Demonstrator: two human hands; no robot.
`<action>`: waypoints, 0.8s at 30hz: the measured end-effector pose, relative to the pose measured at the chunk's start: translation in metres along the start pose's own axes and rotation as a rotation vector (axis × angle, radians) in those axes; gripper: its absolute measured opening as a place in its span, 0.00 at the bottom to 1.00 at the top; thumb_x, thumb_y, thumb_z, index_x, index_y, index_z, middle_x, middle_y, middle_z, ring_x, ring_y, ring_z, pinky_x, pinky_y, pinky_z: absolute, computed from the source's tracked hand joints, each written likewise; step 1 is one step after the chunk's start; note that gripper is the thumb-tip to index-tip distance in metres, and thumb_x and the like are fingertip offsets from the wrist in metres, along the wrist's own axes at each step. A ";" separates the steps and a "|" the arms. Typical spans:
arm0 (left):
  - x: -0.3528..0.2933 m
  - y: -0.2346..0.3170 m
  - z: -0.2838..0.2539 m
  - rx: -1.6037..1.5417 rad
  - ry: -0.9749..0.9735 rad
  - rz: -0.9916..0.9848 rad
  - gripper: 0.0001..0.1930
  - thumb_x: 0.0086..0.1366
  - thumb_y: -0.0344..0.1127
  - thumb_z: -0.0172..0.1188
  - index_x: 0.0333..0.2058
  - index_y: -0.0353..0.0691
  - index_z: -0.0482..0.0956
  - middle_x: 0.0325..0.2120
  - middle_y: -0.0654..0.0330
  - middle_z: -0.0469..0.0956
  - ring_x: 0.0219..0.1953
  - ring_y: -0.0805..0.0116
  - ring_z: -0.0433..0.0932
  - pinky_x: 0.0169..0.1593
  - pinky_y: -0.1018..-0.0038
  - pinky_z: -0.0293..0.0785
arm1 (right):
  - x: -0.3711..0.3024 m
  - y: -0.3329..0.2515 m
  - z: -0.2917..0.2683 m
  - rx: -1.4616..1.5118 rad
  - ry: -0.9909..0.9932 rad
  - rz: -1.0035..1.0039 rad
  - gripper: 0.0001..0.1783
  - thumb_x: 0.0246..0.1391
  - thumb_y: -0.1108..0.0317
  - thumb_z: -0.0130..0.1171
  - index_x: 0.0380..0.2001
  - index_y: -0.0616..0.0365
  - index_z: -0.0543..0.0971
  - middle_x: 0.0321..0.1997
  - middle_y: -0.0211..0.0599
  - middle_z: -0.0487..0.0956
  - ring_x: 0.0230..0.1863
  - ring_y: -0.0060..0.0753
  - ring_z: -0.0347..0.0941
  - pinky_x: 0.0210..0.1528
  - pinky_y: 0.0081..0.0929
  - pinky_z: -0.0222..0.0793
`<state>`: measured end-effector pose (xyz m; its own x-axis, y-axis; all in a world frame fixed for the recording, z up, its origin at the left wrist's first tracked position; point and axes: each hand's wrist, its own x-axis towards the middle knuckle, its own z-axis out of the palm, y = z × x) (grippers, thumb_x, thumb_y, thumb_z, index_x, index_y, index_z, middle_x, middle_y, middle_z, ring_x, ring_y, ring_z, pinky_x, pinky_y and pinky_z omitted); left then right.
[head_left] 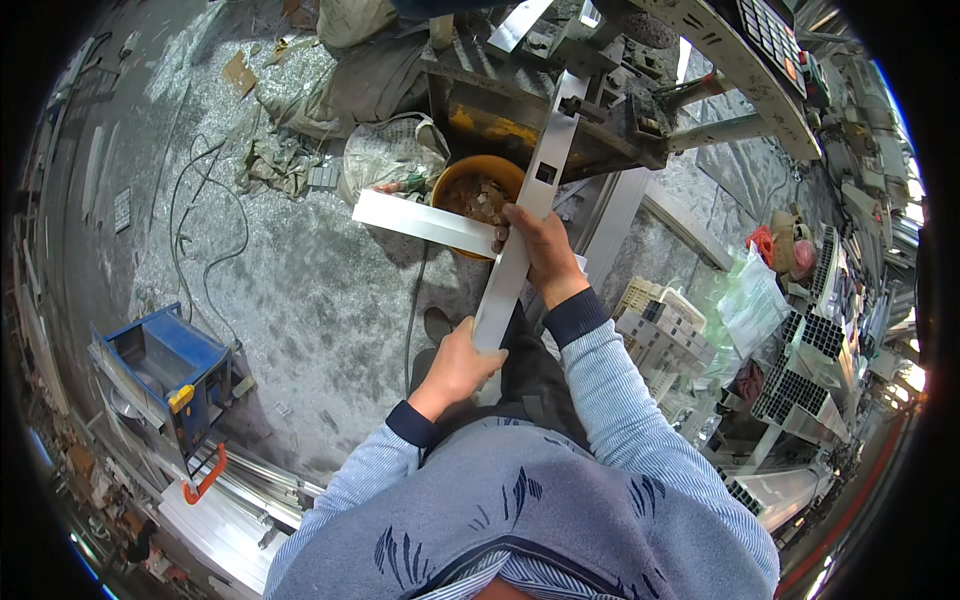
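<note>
My left hand [461, 366] is wrapped around the near end of a long silver metal profile [541, 198] with a square cut-out. My right hand [549, 252] grips the same profile near its middle. Its far end reaches a dark metal machine [480, 105], next to a small black clamp-like part. A shorter silver bar [422, 220] sticks out leftward beside my right fingertips. Whether it is joined to the profile or pinched by those fingers, I cannot tell. Below lies a yellow bucket [490, 165] with scraps in it, partly hidden by both metal pieces.
Blue-framed equipment [170, 350] stands at left, with a cable on the floor. Metal lengths [240, 520] lie at lower left. Sacks [395, 150] slump beside the bucket. At right are a light-coloured crate [660, 320] and stacked square tubes [800, 370]. A keypad panel [772, 40] is at upper right.
</note>
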<state>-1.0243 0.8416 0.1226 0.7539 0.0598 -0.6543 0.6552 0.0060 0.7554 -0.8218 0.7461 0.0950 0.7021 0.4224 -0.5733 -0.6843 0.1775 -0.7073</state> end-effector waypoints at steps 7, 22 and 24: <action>0.009 -0.001 -0.001 -0.042 -0.013 -0.027 0.20 0.58 0.38 0.69 0.42 0.31 0.74 0.27 0.51 0.82 0.29 0.62 0.84 0.36 0.66 0.79 | 0.003 -0.011 -0.008 -0.077 -0.073 0.060 0.20 0.60 0.61 0.65 0.49 0.62 0.73 0.37 0.38 0.79 0.36 0.31 0.79 0.39 0.32 0.79; 0.015 -0.023 0.008 -0.111 0.004 -0.019 0.17 0.59 0.28 0.68 0.45 0.33 0.72 0.24 0.63 0.77 0.22 0.75 0.75 0.28 0.74 0.73 | 0.066 -0.151 -0.149 -1.582 0.662 -0.576 0.35 0.50 0.58 0.67 0.63 0.48 0.73 0.48 0.50 0.85 0.50 0.54 0.82 0.51 0.46 0.77; 0.015 -0.024 0.007 -0.026 0.030 0.023 0.17 0.59 0.28 0.68 0.44 0.33 0.72 0.24 0.62 0.77 0.23 0.74 0.76 0.28 0.74 0.73 | 0.066 -0.154 -0.147 -1.658 0.666 -0.496 0.36 0.50 0.59 0.67 0.64 0.45 0.72 0.47 0.49 0.85 0.48 0.55 0.82 0.48 0.48 0.78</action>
<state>-1.0281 0.8351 0.0946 0.7669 0.0902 -0.6354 0.6356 0.0297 0.7714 -0.6413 0.6161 0.1053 0.9865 0.1608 0.0303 0.1634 -0.9578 -0.2366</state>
